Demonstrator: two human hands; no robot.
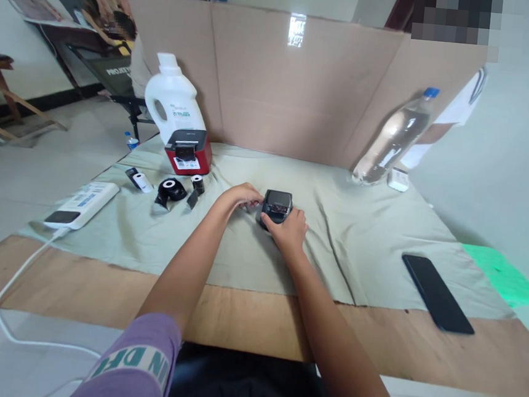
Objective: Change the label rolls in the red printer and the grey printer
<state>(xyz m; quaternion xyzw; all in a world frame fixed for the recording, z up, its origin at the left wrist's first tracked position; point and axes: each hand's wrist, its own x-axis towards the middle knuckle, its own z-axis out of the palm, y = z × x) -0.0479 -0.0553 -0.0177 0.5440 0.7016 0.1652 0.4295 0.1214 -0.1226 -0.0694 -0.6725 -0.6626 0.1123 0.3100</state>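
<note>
In the head view, a small black device [277, 207] sits near the center of the frame on a pale green cloth [362, 244] that covers a wooden table [244, 320]. The right hand [289, 230] lies just below the device, with the fingers curled around its lower edge and the thumb pressed on its left side, so it grips the device. The left hand [241, 195] touches the left side of the device; its fingers are bent, but whether they pinch something I cannot tell.

In the left part of the frame there are 2 black label rolls [172, 190], a red and black printer [189, 152], a white jug [173, 101] behind it, and a white power bank [83, 204]. At the lower right a black phone [436, 294] lies flat. In the upper right a clear water bottle [397, 139] leans on the cardboard screen [302, 84].
</note>
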